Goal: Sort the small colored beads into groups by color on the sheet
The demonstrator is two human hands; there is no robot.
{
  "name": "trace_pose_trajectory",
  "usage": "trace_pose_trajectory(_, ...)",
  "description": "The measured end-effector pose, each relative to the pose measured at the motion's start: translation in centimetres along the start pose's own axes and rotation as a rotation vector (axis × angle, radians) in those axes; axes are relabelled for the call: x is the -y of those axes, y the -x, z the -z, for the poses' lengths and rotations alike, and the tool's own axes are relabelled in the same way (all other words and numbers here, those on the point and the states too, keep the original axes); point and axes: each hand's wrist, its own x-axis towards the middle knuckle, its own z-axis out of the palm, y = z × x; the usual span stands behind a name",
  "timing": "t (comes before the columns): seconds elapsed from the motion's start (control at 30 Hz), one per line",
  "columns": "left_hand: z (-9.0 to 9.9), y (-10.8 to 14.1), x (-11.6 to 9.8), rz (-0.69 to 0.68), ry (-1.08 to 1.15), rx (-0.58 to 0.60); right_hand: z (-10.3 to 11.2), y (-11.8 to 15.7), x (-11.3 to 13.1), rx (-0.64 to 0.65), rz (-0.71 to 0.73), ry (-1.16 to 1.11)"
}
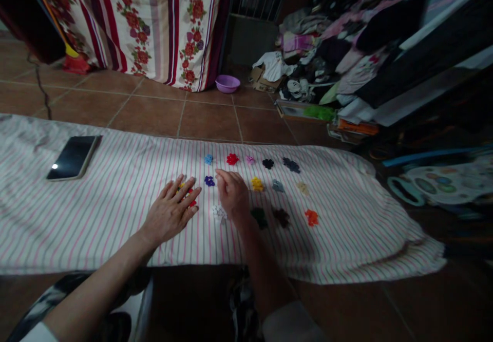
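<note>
My left hand [175, 209] lies with its fingers spread over a small pile of red and yellow pieces [191, 198], covering most of it. Close by, my right hand [233, 192] has its fingers pinched together above the cloth; whatever is between the fingertips is too small or hidden to name. Just left of the pinch is a dark blue pile [209, 181], and a white pile [219, 212] sits below it. Small piles sorted by colour surround the hand: light blue [208, 159], red [231, 158], yellow [257, 183] and dark green [259, 217].
A striped cloth [115, 219] covers the low table. Pink [250, 160], black [268, 164], grey [278, 185], beige [302, 188], brown [282, 217] and orange [311, 217] piles lie rightward. A phone [73, 158] rests at left. Beyond are a purple basin [227, 83] and heaped clothes [331, 49].
</note>
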Motion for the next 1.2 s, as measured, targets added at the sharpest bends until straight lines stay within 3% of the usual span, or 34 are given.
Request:
trace_pose_trajectory(0.23,0.1,0.3,1.0,0.03,0.028,-0.009,-1.9,-0.1,1.1,0.11,0.017,-0.052)
trace_pose_trajectory(0.6,0.4,1.5,1.6,0.023,0.037,-0.011,-0.6,0.4,2.4,0.34,0.104,-0.03)
trace_pose_trajectory(0.83,0.4,1.3,1.6,0.038,0.076,-0.032,-0.4,0.7,1.9,0.444,0.2,-0.02)
trace_pose_trajectory(1.2,0.4,1.3,1.6,0.049,0.088,-0.033,-0.6,0.8,2.5,0.443,0.201,0.015)
